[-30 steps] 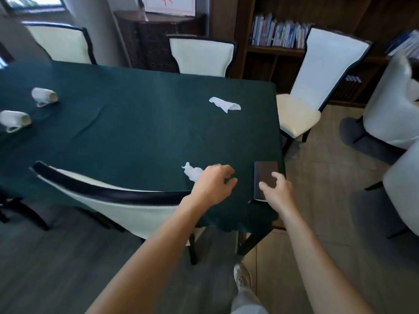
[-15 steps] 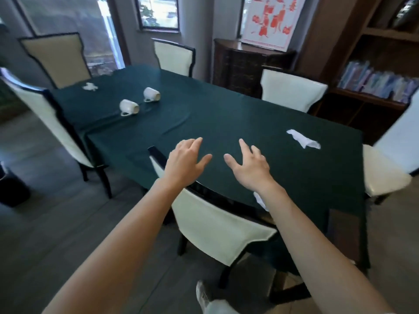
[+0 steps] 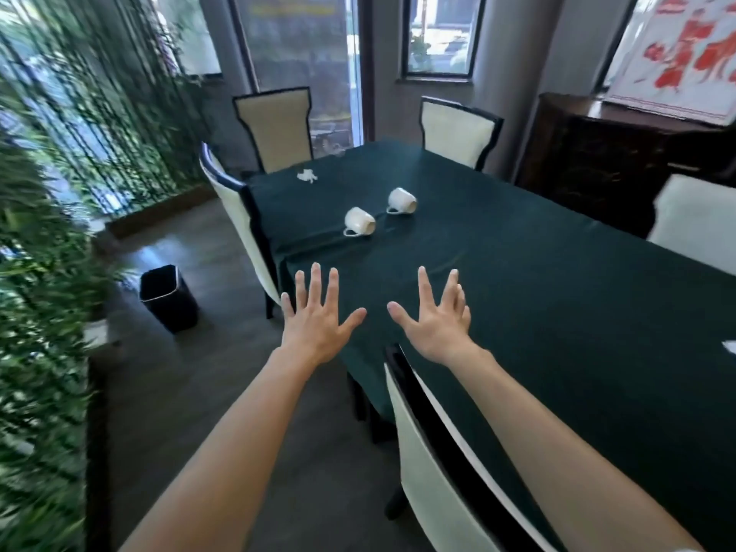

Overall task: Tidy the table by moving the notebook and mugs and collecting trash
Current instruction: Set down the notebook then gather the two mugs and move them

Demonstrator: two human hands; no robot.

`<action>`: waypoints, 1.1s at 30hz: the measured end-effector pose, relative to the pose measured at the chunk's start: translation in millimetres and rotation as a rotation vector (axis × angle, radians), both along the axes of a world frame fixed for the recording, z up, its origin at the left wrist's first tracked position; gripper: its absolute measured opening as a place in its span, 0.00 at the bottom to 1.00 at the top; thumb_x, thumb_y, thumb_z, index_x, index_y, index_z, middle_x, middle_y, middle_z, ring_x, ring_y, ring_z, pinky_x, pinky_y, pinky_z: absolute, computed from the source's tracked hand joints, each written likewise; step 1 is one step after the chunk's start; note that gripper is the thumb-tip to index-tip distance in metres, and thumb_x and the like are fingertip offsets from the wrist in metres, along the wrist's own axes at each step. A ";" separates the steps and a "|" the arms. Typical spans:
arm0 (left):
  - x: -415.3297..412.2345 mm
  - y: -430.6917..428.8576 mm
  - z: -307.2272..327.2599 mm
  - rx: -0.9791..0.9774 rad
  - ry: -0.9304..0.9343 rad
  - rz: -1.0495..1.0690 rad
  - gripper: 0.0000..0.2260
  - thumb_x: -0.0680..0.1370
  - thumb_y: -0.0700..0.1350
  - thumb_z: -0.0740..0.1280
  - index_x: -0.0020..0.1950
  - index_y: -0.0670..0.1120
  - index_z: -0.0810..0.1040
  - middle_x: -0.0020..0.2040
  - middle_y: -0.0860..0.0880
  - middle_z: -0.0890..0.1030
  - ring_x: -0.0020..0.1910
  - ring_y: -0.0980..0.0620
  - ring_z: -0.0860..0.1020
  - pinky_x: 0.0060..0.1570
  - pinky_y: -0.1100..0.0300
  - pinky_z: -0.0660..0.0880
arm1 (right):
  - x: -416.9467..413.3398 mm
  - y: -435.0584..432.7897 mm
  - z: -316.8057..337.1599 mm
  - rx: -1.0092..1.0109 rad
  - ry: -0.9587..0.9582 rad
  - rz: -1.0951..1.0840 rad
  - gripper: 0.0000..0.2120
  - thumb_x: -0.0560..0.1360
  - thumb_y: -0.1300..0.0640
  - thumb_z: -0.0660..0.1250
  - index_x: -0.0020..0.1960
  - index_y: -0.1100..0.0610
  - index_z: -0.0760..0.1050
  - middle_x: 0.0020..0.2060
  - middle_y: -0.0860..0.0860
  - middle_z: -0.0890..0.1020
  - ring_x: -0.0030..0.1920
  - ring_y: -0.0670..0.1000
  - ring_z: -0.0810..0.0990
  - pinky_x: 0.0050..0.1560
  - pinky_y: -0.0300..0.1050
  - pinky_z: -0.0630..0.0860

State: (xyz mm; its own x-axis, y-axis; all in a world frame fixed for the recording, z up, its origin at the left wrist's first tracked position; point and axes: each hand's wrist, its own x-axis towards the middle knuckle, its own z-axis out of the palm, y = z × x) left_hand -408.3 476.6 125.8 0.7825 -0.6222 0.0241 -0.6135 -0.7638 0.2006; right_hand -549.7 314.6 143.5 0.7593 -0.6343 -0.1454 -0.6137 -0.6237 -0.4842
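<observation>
Two white mugs lie on their sides on the dark green tablecloth (image 3: 537, 304): the nearer mug (image 3: 359, 221) and the farther mug (image 3: 402, 201). A crumpled white paper scrap (image 3: 307, 176) sits near the far left corner of the table. A sliver of another white scrap (image 3: 729, 347) shows at the right edge. My left hand (image 3: 316, 318) and my right hand (image 3: 436, 318) hover over the near left part of the table, fingers spread, holding nothing. The notebook is out of view.
A black waste bin (image 3: 169, 298) stands on the floor left of the table. Cream chairs ring the table; one chair back (image 3: 430, 464) is right below my right arm, another chair (image 3: 239, 217) is at the left side. A dark cabinet (image 3: 605, 153) stands at the back right.
The view has swung left along the table, away from the notebook and the near scraps. Both hands lifted off the near edge and spread open. The mugs now lie closer ahead.
</observation>
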 end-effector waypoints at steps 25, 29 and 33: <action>332.4 4.9 -21.3 0.001 0.149 0.017 0.42 0.79 0.73 0.47 0.85 0.52 0.38 0.86 0.48 0.36 0.84 0.41 0.37 0.79 0.35 0.42 | 340.1 -9.9 -10.6 0.084 0.108 -0.033 0.46 0.76 0.24 0.53 0.82 0.41 0.32 0.82 0.58 0.33 0.83 0.61 0.39 0.80 0.62 0.43; 386.0 -0.2 -23.8 -0.008 0.172 -0.063 0.42 0.79 0.74 0.48 0.85 0.53 0.38 0.86 0.49 0.36 0.85 0.42 0.37 0.80 0.36 0.42 | 387.9 -8.8 -13.5 0.086 0.105 -0.102 0.47 0.75 0.24 0.54 0.82 0.41 0.32 0.82 0.58 0.34 0.83 0.61 0.40 0.80 0.62 0.43; 421.4 -17.0 -27.1 -0.037 0.236 -0.110 0.42 0.80 0.73 0.49 0.86 0.53 0.39 0.87 0.49 0.37 0.85 0.42 0.37 0.80 0.37 0.43 | 411.3 -12.3 -22.4 0.077 0.146 -0.134 0.47 0.75 0.24 0.53 0.82 0.41 0.31 0.82 0.59 0.33 0.83 0.62 0.40 0.80 0.62 0.43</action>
